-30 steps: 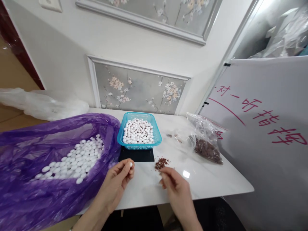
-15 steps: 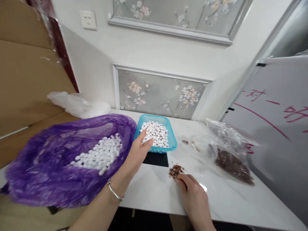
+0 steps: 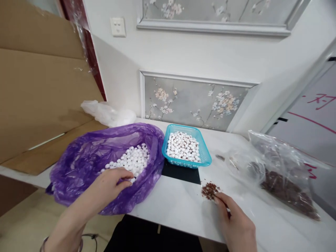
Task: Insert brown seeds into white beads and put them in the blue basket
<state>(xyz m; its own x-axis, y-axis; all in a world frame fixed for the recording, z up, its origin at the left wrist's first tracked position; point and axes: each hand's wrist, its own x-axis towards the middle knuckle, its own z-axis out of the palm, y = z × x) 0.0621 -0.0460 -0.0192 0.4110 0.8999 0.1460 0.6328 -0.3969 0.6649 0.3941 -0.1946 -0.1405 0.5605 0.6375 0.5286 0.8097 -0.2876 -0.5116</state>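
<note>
My left hand [image 3: 114,183] reaches into the purple plastic bag [image 3: 76,175], its thumb and index finger pinched at a small white ball at the near edge of the loose white balls [image 3: 136,157]. On the table my right hand [image 3: 235,220] is closed around a thin, dark brown stick-like tool [image 3: 226,209], mostly hidden by the fingers. Its tip touches a small heap of reddish-brown flakes [image 3: 209,190]. Behind the hands, a blue plastic basket [image 3: 206,154] holds many white balls with brown specks among them.
A clear bag of brown material [image 3: 288,189] lies at the right, near a crumpled clear plastic bag [image 3: 245,162]. Under the basket's front is a black flat piece [image 3: 181,172]. Cardboard [image 3: 44,105] stands at the left, a white plastic bag [image 3: 110,113] beside it.
My left hand has moved from the basket's front left to the white balls in the purple bag, fingers closing together. My right hand stays at the brown heap. The view has swung left.
</note>
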